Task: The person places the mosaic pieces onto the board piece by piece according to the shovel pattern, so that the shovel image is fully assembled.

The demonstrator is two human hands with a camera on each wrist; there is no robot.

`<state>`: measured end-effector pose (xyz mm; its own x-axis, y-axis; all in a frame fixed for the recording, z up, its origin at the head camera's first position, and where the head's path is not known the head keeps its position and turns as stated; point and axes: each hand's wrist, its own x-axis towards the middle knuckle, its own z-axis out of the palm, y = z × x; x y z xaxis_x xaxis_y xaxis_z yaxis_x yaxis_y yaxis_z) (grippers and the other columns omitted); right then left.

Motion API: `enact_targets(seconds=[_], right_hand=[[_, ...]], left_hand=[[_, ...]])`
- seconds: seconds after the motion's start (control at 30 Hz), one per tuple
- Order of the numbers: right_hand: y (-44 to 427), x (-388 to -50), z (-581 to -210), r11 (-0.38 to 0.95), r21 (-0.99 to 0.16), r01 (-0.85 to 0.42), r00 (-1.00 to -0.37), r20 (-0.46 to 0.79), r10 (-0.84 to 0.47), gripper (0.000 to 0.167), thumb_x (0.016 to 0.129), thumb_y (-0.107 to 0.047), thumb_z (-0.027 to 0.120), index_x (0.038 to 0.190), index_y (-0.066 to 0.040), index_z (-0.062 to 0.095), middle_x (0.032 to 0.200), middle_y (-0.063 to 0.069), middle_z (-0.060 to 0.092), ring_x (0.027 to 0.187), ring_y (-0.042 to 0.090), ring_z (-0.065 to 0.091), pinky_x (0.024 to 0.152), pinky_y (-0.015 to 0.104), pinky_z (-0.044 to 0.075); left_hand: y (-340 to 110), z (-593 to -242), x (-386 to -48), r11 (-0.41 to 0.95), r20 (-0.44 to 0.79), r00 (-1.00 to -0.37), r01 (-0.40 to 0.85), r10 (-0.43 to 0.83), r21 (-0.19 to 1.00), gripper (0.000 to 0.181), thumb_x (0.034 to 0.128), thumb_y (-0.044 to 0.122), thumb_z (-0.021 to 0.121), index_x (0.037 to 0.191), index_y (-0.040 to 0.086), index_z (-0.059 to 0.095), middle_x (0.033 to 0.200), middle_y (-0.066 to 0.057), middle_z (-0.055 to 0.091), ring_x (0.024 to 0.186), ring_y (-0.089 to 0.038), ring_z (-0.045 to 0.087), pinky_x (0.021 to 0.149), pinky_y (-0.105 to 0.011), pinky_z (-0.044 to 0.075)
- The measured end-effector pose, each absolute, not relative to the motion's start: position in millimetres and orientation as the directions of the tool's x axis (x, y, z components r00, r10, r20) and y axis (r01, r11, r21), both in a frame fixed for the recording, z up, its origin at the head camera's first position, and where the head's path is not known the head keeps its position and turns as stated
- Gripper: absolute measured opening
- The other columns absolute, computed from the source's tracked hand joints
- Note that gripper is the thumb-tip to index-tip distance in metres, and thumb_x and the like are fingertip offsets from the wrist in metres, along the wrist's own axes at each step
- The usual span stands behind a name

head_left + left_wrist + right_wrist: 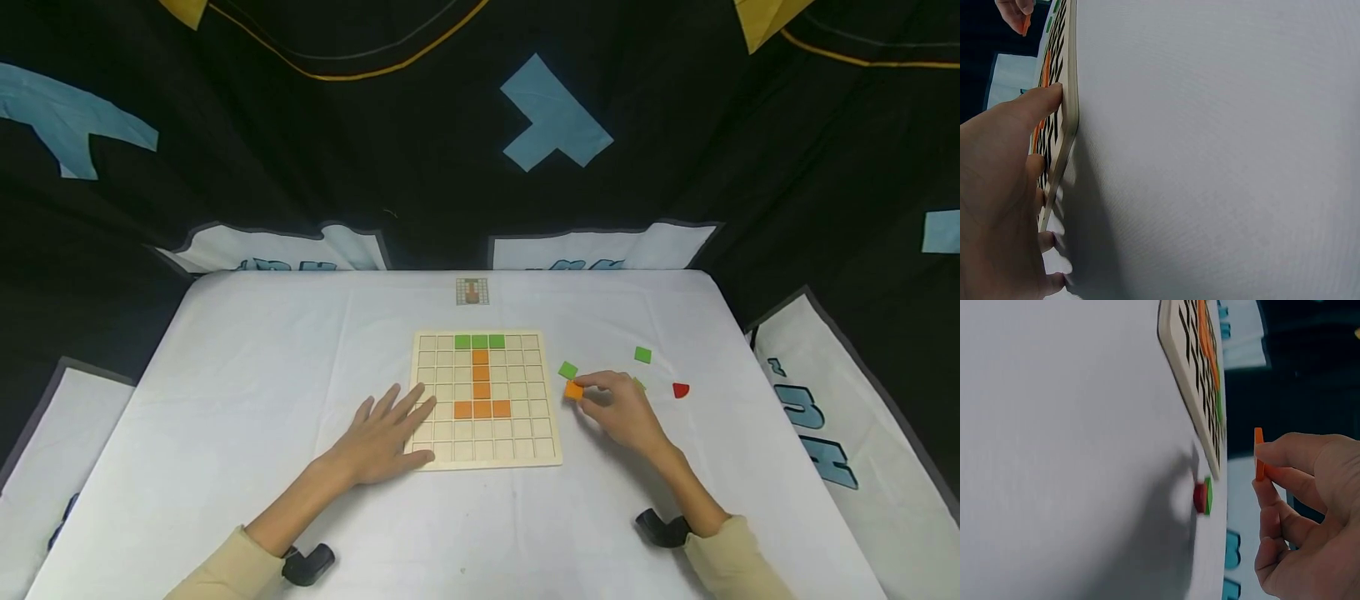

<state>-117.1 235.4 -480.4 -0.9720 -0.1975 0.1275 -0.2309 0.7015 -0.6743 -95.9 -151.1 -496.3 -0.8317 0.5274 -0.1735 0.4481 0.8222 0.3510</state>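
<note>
A wooden grid board (442,452) lies mid-table, with three green tiles (480,342) along its far row and several orange tiles (482,390) forming an upside-down T below them. My left hand (381,440) rests with spread fingers on the board's left edge; in the left wrist view its thumb (1047,103) lies on the rim. Right of the board, my right hand (624,412) pinches a square orange tile (573,391) between thumb and fingers. The right wrist view shows this tile (1259,454) held above the tabletop.
Loose green tiles (642,355) lie around the right hand, one partly hidden behind it. A red rounded piece (680,390) sits farther right. Beyond the board lies a small picture card (472,292). White cloth (247,400) covers the table, and dark curtains hang behind.
</note>
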Motion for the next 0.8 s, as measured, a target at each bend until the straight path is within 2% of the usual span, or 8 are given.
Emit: enact_targets(seconds=[0.13,0.37,0.6,0.8], right_hand=[[218,-114,-482,0.687,-0.676,-0.267,-0.961,0.137,-0.239,0.027,0.081,0.001,0.076,0.108,-0.002,0.077,0.103,0.006,0.073,0.095,0.029,0.061,0.084,0.045,0.048],[187,-110,-486,0.63,-0.708,-0.319,-0.931,0.109,-0.35,0.028,0.082,-0.001,0.075,0.111,-0.004,0.076,0.11,0.005,0.073,0.106,0.027,0.061,0.093,0.046,0.047],[157,-109,-489,0.6,-0.724,-0.339,-0.908,0.086,-0.409,0.029,0.084,-0.004,0.074,0.113,-0.006,0.076,0.111,0.001,0.072,0.105,0.021,0.059,0.09,0.039,0.049],[142,-107,-493,0.593,-0.715,-0.37,-0.889,0.086,-0.45,0.028,0.084,-0.003,0.074,0.111,-0.004,0.076,0.11,0.002,0.073,0.104,0.022,0.058,0.09,0.038,0.047]], left_hand=[[-151,-496,-96,0.822,-0.174,-0.83,0.451,0.529,0.348,0.078,0.096,0.055,0.056,0.158,0.014,0.032,0.164,-0.013,0.02,0.148,-0.045,0.012,0.111,-0.071,0.011],[-151,-496,-96,0.822,-0.179,-0.829,0.452,0.531,0.347,0.078,0.0965,0.055,0.056,0.158,0.014,0.032,0.164,-0.012,0.019,0.148,-0.045,0.011,0.111,-0.07,0.011],[-151,-494,-96,0.827,-0.19,-0.831,0.443,0.524,0.346,0.078,0.0963,0.055,0.056,0.158,0.015,0.032,0.164,-0.012,0.019,0.148,-0.044,0.011,0.111,-0.07,0.011],[-151,-494,-96,0.826,-0.187,-0.828,0.45,0.528,0.341,0.077,0.0962,0.055,0.056,0.158,0.014,0.032,0.164,-0.013,0.02,0.148,-0.045,0.012,0.111,-0.07,0.012]])
